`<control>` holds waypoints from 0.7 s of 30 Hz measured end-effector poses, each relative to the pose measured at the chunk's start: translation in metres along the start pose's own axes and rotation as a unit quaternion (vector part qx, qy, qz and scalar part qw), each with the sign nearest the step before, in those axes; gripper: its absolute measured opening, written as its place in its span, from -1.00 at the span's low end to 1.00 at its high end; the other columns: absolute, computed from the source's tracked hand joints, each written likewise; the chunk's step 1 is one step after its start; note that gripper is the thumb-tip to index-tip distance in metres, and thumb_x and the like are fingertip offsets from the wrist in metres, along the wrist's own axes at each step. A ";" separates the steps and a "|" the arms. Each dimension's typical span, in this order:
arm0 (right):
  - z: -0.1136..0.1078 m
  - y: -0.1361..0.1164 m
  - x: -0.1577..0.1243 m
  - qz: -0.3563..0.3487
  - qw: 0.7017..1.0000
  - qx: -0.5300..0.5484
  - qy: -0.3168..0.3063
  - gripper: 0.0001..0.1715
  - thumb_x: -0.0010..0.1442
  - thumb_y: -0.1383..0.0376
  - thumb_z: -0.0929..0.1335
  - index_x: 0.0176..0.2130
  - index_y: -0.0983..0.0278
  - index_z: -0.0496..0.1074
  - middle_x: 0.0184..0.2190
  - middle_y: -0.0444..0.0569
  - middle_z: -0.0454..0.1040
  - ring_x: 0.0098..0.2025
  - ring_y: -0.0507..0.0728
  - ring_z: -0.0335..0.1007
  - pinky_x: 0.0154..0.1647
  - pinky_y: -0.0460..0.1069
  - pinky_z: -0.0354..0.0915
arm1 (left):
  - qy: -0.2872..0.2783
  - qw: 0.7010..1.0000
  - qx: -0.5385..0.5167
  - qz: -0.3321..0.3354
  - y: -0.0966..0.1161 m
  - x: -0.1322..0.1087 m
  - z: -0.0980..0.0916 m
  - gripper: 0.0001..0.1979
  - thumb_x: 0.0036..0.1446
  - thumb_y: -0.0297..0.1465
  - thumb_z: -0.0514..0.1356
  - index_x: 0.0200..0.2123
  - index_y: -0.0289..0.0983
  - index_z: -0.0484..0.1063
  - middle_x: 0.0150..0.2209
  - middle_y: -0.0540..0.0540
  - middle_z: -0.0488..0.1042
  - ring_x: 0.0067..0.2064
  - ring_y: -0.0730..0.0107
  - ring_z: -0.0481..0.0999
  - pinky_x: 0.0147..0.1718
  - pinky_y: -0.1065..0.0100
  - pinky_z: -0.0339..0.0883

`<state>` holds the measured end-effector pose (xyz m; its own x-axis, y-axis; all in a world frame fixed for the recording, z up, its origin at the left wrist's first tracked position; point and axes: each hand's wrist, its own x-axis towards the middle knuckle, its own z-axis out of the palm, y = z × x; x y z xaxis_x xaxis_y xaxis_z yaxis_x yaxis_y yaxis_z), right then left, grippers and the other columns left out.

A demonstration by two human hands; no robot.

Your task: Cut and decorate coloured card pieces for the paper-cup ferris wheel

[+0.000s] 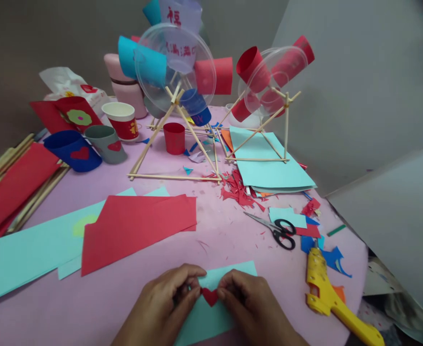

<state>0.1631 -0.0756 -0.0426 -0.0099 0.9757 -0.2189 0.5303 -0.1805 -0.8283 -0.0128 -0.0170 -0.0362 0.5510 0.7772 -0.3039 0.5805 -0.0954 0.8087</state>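
Observation:
A small red paper heart (210,297) is stretched between my two hands, just above or against a light turquoise sheet of paper (211,327). My left hand (173,298) pinches its left side between thumb and fingers. On the opposite side, my right hand (245,300) pinches the heart's right edge the same way. Both hands rest low over the turquoise sheet and partly cover it. Whether the heart touches the paper is not clear.
Black-handled scissors (281,230) and a yellow glue gun (327,293) lie to the right. Red paper sheets (135,226) are at left. Behind stand a stick-framed wheel (175,178) and a second one (258,159), near paper cups (121,120) and red scraps (238,186).

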 end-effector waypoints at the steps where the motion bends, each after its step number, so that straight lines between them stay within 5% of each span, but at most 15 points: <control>1: 0.000 0.000 0.001 0.003 1.000 -0.003 -0.003 -0.83 0.13 0.34 0.26 -0.46 0.30 0.38 -0.62 -0.17 0.39 -0.58 -0.03 0.23 -0.57 -0.15 0.06 | 0.008 1.000 0.007 0.007 -0.001 0.000 0.001 -0.77 0.17 -0.30 0.02 -0.17 -0.15 0.41 -0.27 0.00 0.55 -0.27 0.40 0.51 -0.31 0.50 0.37; 8: 0.000 -0.004 0.005 0.010 1.000 -0.024 -0.002 -0.83 0.13 0.37 0.26 -0.46 0.29 0.40 -0.59 -0.13 0.47 -0.56 -0.01 0.31 -0.60 -0.15 0.06 | 0.038 0.991 0.071 0.108 -0.011 0.002 0.005 -0.83 0.21 -0.35 0.00 -0.22 -0.13 0.37 -0.30 0.02 0.50 -0.25 0.41 0.51 -0.25 0.44 0.39; 21: 0.003 -0.004 0.009 0.031 0.999 -0.039 0.019 -0.84 0.11 0.35 0.27 -0.47 0.30 0.40 -0.67 -0.16 0.38 -0.62 -0.01 0.24 -0.61 -0.15 0.02 | 0.080 0.972 0.152 0.160 -0.012 -0.005 0.000 -0.82 0.24 -0.41 -0.06 -0.22 -0.14 0.31 -0.33 0.03 0.46 -0.28 0.46 0.50 -0.28 0.48 0.38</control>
<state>0.1587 -0.0665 -0.0427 0.0563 0.9671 -0.2482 0.5929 -0.2325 -0.7710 -0.0219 -0.0200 -0.0442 0.6462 0.7621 0.0417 0.5577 -0.5087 0.6559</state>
